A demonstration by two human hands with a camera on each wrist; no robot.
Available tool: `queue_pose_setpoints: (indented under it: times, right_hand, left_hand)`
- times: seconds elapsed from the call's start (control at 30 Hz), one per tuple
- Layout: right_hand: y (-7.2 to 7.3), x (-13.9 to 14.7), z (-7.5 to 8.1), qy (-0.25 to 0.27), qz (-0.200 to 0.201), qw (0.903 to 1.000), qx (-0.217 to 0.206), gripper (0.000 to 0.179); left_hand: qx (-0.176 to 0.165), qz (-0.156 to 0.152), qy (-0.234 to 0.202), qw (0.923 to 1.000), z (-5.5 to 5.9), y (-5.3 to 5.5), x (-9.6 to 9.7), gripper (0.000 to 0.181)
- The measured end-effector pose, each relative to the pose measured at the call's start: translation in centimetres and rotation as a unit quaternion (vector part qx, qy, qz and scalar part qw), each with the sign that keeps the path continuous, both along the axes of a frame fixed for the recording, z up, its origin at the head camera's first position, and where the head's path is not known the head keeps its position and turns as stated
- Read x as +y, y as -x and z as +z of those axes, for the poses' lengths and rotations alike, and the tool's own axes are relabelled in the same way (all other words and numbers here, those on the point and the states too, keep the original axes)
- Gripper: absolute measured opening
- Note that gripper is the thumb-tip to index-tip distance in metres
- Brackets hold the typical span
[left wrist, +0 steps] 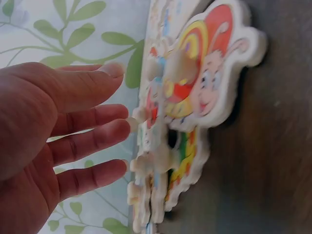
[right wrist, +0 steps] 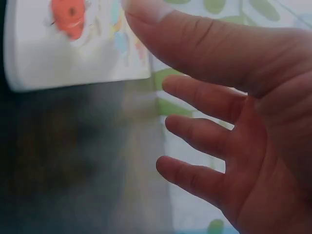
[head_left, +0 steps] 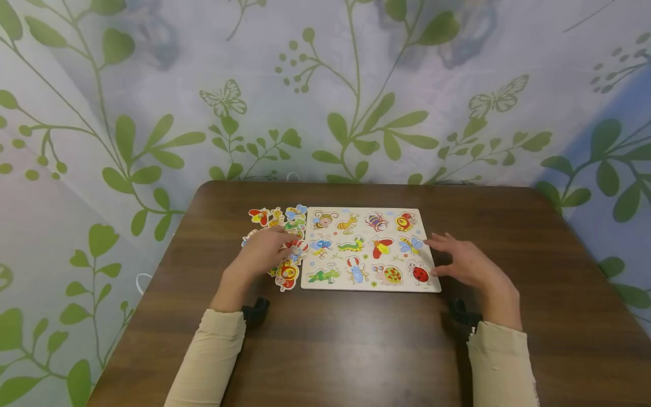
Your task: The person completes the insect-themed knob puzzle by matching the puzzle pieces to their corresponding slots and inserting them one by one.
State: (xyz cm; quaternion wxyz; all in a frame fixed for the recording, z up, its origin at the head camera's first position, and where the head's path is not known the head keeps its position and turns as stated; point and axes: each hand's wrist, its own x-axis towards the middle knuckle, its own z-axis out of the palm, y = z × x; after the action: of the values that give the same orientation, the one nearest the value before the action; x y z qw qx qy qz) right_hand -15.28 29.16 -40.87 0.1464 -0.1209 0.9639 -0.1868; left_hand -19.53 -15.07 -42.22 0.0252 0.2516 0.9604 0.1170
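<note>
A flat insect puzzle board (head_left: 366, 265) lies on the table with printed bugs in rows. At its left side is a loose pile of knobbed wooden insect pieces, with a red and yellow butterfly piece (head_left: 287, 275) at the near end. My left hand (head_left: 261, 251) hovers over this pile, its fingers relaxed and nothing in them. In the left wrist view the butterfly piece (left wrist: 209, 68) lies partly over a green and yellow piece (left wrist: 187, 156), beyond the fingertips. My right hand (head_left: 463, 260) is at the board's right edge, fingers spread and holding nothing, near the printed ladybug (head_left: 420, 275).
The brown wooden table (head_left: 351, 350) extends in front of the board and to both sides. Behind it hangs a cloth (head_left: 285, 113) printed with green leaves and butterflies. Dark straps (head_left: 256, 311) sit at both wrists.
</note>
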Motion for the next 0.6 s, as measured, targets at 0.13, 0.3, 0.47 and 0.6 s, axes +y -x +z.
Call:
queue_pose_setpoints:
  times: [0.13, 0.3, 0.47, 0.6]
  right_hand:
    - [0.3, 0.5, -1.1, 0.006, -0.003, 0.9999, -0.008, 0.077]
    - [0.6, 0.6, -1.8, 0.001, -0.011, 0.9996, -0.026, 0.081]
    - [0.3, 0.5, -1.6, -0.018, -0.023, 0.9988, -0.039, 0.083]
    - [-0.1, 0.2, -1.5, -0.026, -0.033, 0.9975, -0.056, 0.081]
  left_hand:
    - [0.005, -0.007, 0.006, 0.9999, -0.2, 0.0, 0.2, 0.033]
    - [0.006, 0.004, 0.008, 0.9999, -0.1, -0.1, -0.1, 0.033]
    - [0.005, -0.003, 0.009, 0.9999, -0.3, 0.0, 0.2, 0.031]
    - [0.002, 0.000, 0.010, 1.0000, -0.4, -0.1, 0.6, 0.032]
